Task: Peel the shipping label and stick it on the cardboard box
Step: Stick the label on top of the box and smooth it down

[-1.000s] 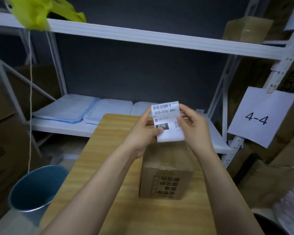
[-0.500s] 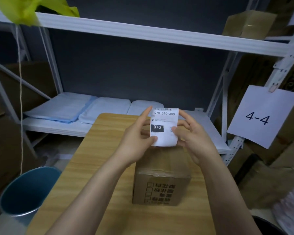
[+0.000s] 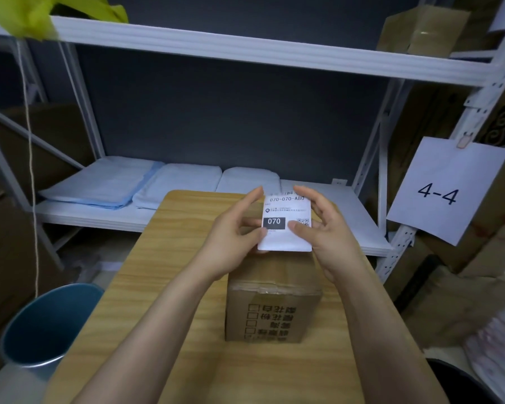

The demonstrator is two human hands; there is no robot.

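Shipping label (image 3: 286,225): held upright above the far half of the cardboard box (image 3: 273,304), printed face toward the camera, long axis vertical, "070-070-A80" line at top. Left hand (image 3: 233,240) pinches the left edge, thumb on the front near the black "070" block. Right hand (image 3: 324,231) pinches the right side, thumb over the QR code, fingers behind. Whether backing is peeled cannot be told. Box sits on the wooden tabletop (image 3: 164,287), taped top, printed side facing camera. Around: blue bin (image 3: 47,325) at lower left, white shelf (image 3: 99,217) behind with folded blue cloths (image 3: 99,182), "4-4" sign (image 3: 443,191) on the right rack. Nothing lies between label and box top.
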